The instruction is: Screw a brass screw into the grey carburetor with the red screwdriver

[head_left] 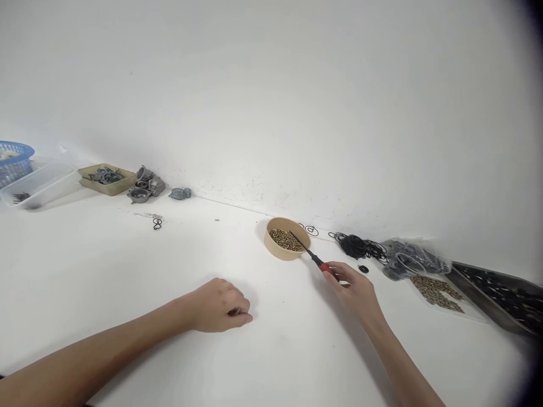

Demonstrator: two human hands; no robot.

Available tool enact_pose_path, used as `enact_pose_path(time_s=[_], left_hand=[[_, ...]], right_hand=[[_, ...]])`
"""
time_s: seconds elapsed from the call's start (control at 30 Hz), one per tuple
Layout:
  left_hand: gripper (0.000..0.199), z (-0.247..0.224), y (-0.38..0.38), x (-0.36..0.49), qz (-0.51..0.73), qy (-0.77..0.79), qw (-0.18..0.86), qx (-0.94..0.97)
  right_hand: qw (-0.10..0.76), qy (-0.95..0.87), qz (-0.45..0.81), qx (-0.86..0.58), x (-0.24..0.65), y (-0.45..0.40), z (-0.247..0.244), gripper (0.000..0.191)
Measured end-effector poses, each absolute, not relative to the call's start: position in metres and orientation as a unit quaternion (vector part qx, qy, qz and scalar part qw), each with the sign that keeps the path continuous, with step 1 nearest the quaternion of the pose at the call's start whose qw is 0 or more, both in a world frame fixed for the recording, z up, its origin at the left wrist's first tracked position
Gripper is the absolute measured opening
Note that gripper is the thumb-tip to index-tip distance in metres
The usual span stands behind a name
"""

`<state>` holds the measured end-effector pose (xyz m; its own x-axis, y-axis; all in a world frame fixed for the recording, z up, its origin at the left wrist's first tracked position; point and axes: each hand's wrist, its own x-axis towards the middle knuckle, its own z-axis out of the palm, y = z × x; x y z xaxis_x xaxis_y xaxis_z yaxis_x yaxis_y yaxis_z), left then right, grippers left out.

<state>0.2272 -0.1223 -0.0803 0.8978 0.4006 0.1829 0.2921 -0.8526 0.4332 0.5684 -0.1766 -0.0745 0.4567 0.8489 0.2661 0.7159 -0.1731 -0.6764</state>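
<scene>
A screwdriver [317,260] with a red and black handle is gripped in my right hand [354,291]. Its dark shaft slants over the near rim of a round tan bowl [283,252], and the tip reaches the small brass-coloured screws [285,239] inside. Whether a screw clings to the tip is too small to tell. My left hand [223,306] rests on the white table in front of the bowl, closed with the fingers curled in. What it holds, if anything, is hidden.
Right: a bundle of black rubber rings [360,247], a clear plastic bag of parts [413,261], a flat tray of small brass pieces [439,294] and a metal tray [487,299]. Left: grey metal castings [146,185], a tan tray [114,185], a clear bin [51,183] and a blue basket [17,164]. A wall stands behind.
</scene>
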Motion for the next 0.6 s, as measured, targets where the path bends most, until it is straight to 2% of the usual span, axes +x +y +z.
enact_pose_path(time_s=[0.3,0.6], left_hand=[[0.034,-0.080,-0.123,0.228,0.150,0.173,0.198,0.953],[0.035,-0.081,-0.122,0.227,0.158,0.164,0.197,0.954]], right_hand=[[0.358,-0.549,0.109,-0.747,0.580,-0.174,-0.081,0.033],[0.440,-0.533,0.022,-0.722,0.581,-0.177,-0.077,0.039]])
